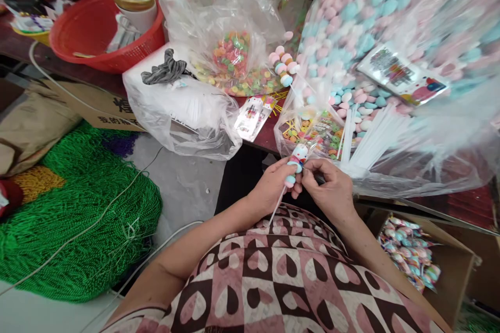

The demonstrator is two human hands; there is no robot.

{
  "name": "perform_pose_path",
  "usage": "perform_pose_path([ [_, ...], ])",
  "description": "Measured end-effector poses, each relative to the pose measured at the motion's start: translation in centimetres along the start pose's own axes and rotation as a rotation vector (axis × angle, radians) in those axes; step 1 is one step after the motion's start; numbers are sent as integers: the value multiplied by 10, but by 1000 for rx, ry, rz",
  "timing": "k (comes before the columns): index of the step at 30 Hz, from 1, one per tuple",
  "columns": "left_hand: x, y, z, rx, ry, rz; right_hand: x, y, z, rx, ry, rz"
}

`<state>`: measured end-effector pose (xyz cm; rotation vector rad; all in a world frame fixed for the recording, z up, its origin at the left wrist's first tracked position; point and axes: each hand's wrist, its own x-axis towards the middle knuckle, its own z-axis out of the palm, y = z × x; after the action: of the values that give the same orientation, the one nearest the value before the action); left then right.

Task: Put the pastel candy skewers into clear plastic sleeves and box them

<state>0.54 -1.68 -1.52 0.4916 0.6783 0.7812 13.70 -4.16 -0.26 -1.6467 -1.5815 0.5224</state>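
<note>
My left hand (273, 184) is closed around a marshmallow stick (289, 180), pink, blue and white pieces on a thin white stick that points down toward my lap. A white piece with small coloured marks sits at its top. Close beside it, my right hand (328, 182) pinches at the upper part of the stick, near a small dark blue bit. What lies between those fingertips is too small to name. Just beyond my hands is an open plastic bag of gummy rings (336, 132), with white sticks (378, 138) lying to its right.
A large clear bag of pastel marshmallows (351, 26) fills the right of the table, a printed packet (402, 74) on it. Finished marshmallow sticks (283, 65) stand mid-table. Left are a red basket (64, 36) and green bead strings (97, 218). A carton (453, 265) of wrapped candy is low right.
</note>
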Motion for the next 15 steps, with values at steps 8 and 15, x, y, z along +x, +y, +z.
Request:
perform_pose_path([
  [8, 0, -7, 2, 97, 138, 65, -4, 8, 1, -118, 37, -174],
  [15, 3, -6, 1, -106, -25, -15, -5, 11, 1, -7, 15, -43],
])
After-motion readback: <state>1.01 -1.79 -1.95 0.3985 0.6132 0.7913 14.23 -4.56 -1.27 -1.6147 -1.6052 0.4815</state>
